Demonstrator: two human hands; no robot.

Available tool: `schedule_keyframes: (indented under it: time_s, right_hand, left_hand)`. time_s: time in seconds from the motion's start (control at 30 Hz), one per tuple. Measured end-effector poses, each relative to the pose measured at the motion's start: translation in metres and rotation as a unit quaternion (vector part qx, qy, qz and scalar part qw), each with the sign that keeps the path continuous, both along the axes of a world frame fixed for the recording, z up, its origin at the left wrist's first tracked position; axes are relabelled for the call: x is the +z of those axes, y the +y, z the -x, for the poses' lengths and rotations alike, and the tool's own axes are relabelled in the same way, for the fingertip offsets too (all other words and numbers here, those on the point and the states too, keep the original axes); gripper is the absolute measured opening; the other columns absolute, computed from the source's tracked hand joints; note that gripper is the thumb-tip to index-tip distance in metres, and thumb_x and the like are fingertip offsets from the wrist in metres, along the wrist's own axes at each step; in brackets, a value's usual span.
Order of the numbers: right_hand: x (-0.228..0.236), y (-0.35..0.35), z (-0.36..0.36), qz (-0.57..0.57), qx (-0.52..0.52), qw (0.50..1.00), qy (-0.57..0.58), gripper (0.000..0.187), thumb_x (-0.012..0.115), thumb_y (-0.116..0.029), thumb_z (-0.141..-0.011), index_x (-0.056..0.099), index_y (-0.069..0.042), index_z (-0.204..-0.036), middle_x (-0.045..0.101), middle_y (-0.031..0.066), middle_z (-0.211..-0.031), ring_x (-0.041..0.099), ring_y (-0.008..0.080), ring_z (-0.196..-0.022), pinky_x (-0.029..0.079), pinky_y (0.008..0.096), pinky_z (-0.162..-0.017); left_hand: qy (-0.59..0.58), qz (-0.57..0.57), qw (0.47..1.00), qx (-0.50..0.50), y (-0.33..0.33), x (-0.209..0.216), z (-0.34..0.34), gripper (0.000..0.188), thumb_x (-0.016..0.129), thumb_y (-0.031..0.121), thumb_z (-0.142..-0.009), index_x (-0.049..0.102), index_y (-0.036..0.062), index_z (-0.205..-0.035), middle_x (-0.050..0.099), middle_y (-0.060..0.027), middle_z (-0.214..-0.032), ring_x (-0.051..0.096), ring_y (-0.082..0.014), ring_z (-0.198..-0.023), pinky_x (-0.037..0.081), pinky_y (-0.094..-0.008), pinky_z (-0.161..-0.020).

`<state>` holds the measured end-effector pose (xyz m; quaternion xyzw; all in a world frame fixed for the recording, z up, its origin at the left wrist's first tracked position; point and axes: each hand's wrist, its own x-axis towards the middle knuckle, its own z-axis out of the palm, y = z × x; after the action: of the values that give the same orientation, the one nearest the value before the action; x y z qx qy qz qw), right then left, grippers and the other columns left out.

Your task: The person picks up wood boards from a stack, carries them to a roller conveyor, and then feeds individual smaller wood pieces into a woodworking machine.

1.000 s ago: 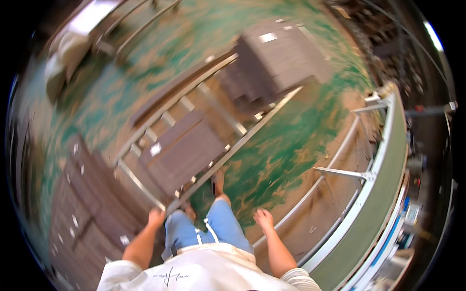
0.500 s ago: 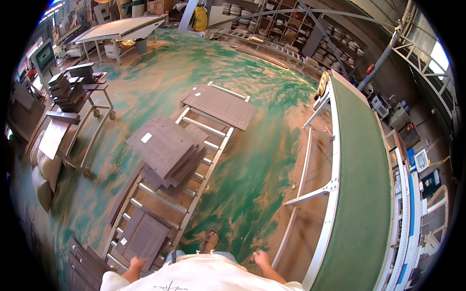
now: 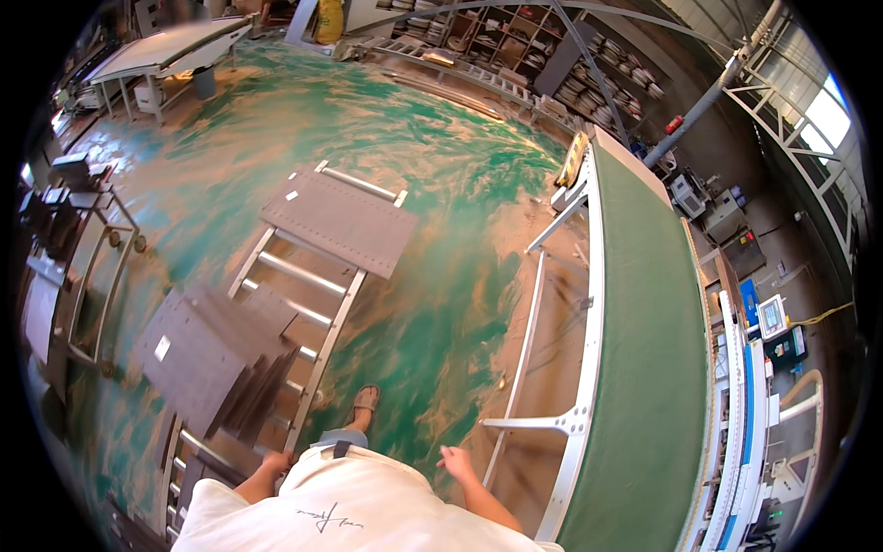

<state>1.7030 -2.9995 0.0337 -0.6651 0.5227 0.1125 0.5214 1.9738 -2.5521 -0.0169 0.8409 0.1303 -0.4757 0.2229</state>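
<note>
My left hand [image 3: 274, 462] hangs low at my side, close to the roller conveyor's rail [image 3: 315, 379]. Its fingers look loosely curled, with nothing visible in them. On the other side of my body, my right hand [image 3: 453, 461] is held over the floor with its fingers curled in and nothing in them. Left of my path, a stack of dark brown panels [image 3: 207, 354] with a white label rests on the rollers. Farther along, another brown panel [image 3: 340, 219] lies across the conveyor's far end. My sandalled foot [image 3: 366, 399] is beside the rail.
A long green conveyor belt [image 3: 639, 368] on a white frame [image 3: 575, 419] runs along my right. At left stands a wheeled trolley [image 3: 101, 276] with dark pieces on it. A pale-topped table [image 3: 161, 51] is at the far left. Dust streaks the green floor [image 3: 441, 212].
I have stepped forward along the roller conveyor, and my view has turned somewhat right. The panel stack and trolley now sit farther left and lower in view. Both hands still appear to hold nothing.
</note>
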Motion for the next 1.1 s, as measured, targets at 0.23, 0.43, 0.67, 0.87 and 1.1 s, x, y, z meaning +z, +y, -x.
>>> schedule_keyframes:
  time_s: [0.23, 0.43, 0.67, 0.87, 1.1]
  right_hand:
    - [-0.024, -0.128, -0.005, 0.017, -0.13, 0.991, 0.036, 0.039, 0.065, -0.03, -0.096, 0.072, 0.008, -0.101, 0.075, 0.0174, -0.093, 0.073, 0.0214, -0.076, 0.057, 0.0343, -0.071]
    - [-0.092, -0.253, -0.011, 0.026, -0.183, 0.973, 0.138, 0.045, 0.064, -0.037, -0.095, 0.071, 0.006, -0.106, 0.075, 0.0181, -0.093, 0.074, 0.0258, -0.083, 0.056, 0.0388, -0.078]
    - [-0.082, -0.48, -0.148, -0.01, 0.017, 0.999, 0.045, 0.037, 0.062, -0.034, -0.096, 0.074, 0.001, -0.097, 0.075, 0.0152, -0.09, 0.072, 0.0241, -0.082, 0.055, 0.0409, -0.075]
    - [-0.021, -0.77, -0.348, -0.038, -0.172, 0.984, -0.033, 0.031, 0.062, -0.024, -0.099, 0.068, 0.003, -0.111, 0.074, 0.0159, -0.098, 0.073, 0.0232, -0.086, 0.057, 0.0366, -0.075]
    - [0.008, -1.007, -0.534, 0.033, -0.184, 0.977, -0.102, 0.028, 0.063, -0.022, -0.099, 0.068, 0.004, -0.108, 0.073, 0.0131, -0.093, 0.073, 0.0214, -0.085, 0.057, 0.0333, -0.068]
  left_hand:
    - [-0.14, 0.006, 0.951, -0.277, -0.237, 0.002, -0.212, 0.044, 0.073, 0.051, -0.084, 0.079, 0.0089, -0.096, 0.076, -0.0173, -0.093, 0.073, -0.031, -0.087, 0.057, -0.0411, -0.082]
    - [-0.098, 0.087, 0.976, -0.174, -0.537, 0.054, -0.382, 0.059, 0.054, 0.055, -0.097, 0.079, 0.0026, -0.083, 0.074, -0.0149, -0.074, 0.074, -0.0229, -0.072, 0.058, -0.0363, -0.078]
    - [-0.162, 0.071, 0.973, -0.145, -0.675, 0.021, -0.464, 0.044, 0.081, 0.04, -0.074, 0.076, -0.0016, -0.085, 0.073, -0.0146, -0.075, 0.07, -0.0252, -0.06, 0.057, -0.0397, -0.069]
    - [-0.066, 0.007, 0.997, 0.033, -0.755, 0.012, -0.5, 0.047, 0.068, 0.041, -0.091, 0.072, -0.003, -0.076, 0.072, -0.0147, -0.073, 0.069, -0.027, -0.057, 0.056, -0.0417, -0.058]
    - [0.046, 0.065, 0.991, 0.111, -0.939, -0.054, -0.613, 0.021, 0.074, 0.022, -0.09, 0.072, 0.0012, -0.09, 0.069, -0.0147, -0.075, 0.067, -0.029, -0.059, 0.056, -0.0467, -0.051]
